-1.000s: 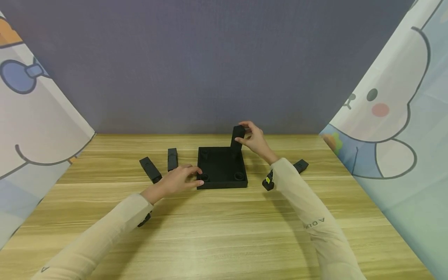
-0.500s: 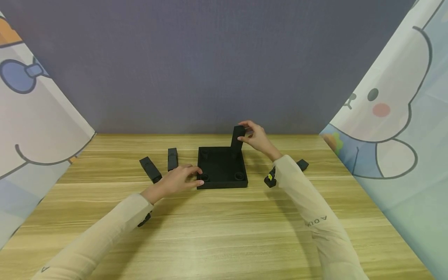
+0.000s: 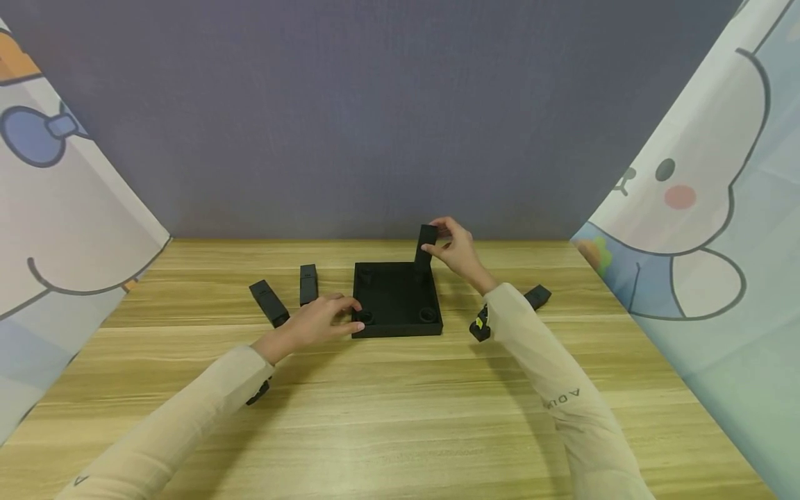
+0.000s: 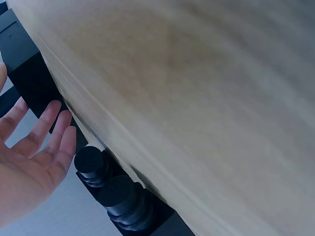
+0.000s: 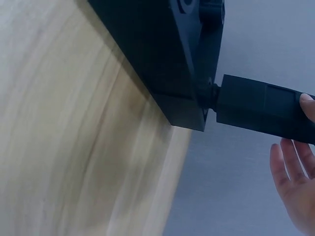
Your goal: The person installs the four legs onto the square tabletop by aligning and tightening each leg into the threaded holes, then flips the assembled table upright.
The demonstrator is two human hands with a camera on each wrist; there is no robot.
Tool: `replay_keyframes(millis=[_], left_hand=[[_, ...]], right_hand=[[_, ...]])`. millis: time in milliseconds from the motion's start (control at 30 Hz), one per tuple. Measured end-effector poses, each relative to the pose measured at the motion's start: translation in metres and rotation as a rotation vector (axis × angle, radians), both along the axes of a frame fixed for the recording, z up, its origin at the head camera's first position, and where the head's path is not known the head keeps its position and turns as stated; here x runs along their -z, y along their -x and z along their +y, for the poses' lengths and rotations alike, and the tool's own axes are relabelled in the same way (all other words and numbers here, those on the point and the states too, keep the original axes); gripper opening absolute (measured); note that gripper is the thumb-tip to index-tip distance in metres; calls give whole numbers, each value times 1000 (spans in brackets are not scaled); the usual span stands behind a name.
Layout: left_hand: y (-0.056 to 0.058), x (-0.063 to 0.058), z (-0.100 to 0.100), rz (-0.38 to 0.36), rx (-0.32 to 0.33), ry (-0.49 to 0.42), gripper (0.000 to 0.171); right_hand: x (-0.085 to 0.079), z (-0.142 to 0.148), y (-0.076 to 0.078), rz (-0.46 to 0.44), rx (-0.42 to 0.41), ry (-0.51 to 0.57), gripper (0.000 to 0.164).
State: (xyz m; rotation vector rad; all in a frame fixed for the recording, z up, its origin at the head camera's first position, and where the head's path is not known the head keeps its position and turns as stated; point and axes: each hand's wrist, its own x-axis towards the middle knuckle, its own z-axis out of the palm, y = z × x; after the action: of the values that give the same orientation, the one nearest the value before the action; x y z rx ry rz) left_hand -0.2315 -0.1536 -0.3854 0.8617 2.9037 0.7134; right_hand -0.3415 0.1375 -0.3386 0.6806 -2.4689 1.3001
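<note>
In the head view, a shallow square black base with round corner sockets lies on the wooden table. My right hand pinches the upper end of a black table-leg-like post, standing at the base's far right corner. The right wrist view shows the narrow stud of this post at the socket of the base. My left hand holds the near left corner, thumb at the front wall. In the left wrist view its lightly bent fingers lie along the side wall.
Two loose black posts, one outer and one inner, lie left of the base; ribbed round ends show in the left wrist view. Another black block lies partly behind my right sleeve. A grey panel borders the table's far edge.
The post has turned a little about its length, showing a narrower face now. My right hand and forearm have shifted slightly right and back. The left hand and base are still.
</note>
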Motion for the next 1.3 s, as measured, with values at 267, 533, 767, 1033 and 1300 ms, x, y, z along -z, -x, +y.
replay_keyframes(millis=[267, 533, 767, 1033, 1300], left_hand=[[0, 0, 0, -4, -6, 6, 38], [1, 1, 0, -5, -5, 9, 38], [0, 0, 0, -4, -5, 6, 38], [0, -1, 1, -4, -5, 8, 38], [0, 1, 1, -10, -10, 9, 38]], right_hand=[[-8, 4, -1, -55, -57, -17, 40], [-5, 3, 0, -40, -27, -18, 40], [2, -3, -1, 13, 39, 18, 43], [-3, 2, -1, -11, -5, -22, 45], [-11, 9, 3, -77, -74, -95, 50]])
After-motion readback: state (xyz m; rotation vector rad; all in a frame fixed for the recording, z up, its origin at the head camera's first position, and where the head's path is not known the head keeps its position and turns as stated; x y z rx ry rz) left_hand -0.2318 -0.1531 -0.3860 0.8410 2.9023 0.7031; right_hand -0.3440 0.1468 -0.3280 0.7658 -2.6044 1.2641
